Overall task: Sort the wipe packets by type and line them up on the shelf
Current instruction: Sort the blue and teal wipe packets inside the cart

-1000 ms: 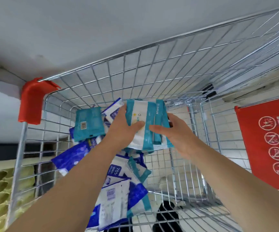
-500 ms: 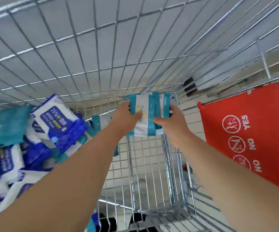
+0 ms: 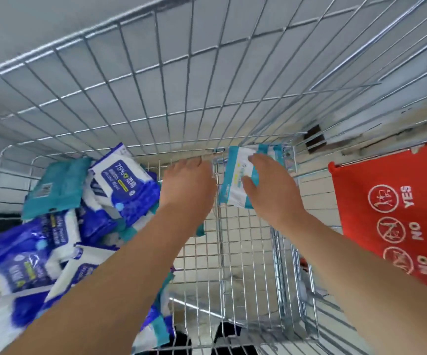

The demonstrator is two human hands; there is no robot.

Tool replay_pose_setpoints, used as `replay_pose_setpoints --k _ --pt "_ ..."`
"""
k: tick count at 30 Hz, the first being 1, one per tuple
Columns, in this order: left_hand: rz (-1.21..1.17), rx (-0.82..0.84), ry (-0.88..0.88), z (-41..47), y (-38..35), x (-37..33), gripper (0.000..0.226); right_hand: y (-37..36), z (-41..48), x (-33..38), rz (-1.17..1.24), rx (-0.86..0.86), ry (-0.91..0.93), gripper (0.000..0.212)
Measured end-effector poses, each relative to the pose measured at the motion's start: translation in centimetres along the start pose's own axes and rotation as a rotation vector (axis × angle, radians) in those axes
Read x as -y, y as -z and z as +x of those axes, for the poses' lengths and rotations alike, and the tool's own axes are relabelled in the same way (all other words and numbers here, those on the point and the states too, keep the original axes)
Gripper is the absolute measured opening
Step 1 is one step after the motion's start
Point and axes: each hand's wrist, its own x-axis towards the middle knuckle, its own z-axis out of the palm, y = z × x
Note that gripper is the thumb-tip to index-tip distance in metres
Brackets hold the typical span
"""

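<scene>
Teal-and-white wipe packets point(image 3: 234, 175) stand upright in the far right corner of the wire cart point(image 3: 156, 103). My right hand point(image 3: 268, 190) lies flat on their front face, fingers fairly straight, pressing them toward the corner. My left hand point(image 3: 186, 185) hovers just to the left of them, apart from the stack, holding nothing. A heap of blue-and-white 75% alcohol wipe packets point(image 3: 125, 185) and plain teal packets point(image 3: 56, 188) fills the cart's left side, partly under my left forearm.
The cart's bare wire floor point(image 3: 232, 265) shows between my forearms. A red child-seat flap with YES/NO pictograms point(image 3: 397, 213) hangs at the right. The cart's wire walls rise close on the far and right sides.
Both hands held the teal-and-white stack between them and carried it toward the far right corner. Now my left hand has let go, and my right hand lies flat on the stack.
</scene>
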Motion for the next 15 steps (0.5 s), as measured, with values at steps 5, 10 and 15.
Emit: replay_pose_setpoints --k 5,10,15 --pt "0.13 -0.041 0.018 -5.0 4.4 7.0 0.023 0.2 -1.2 7.7 -0.006 0.004 0.171 0.035" --pt "0.187 -0.022 0.154 -8.6 6.2 15.5 0.021 -2.2 -1.4 13.9 -0.076 0.07 0.256 0.029" --pt "0.121 0.089 0.298 -9.2 5.8 20.9 0.059 -5.6 -0.5 17.3 -0.027 0.111 0.239 0.032"
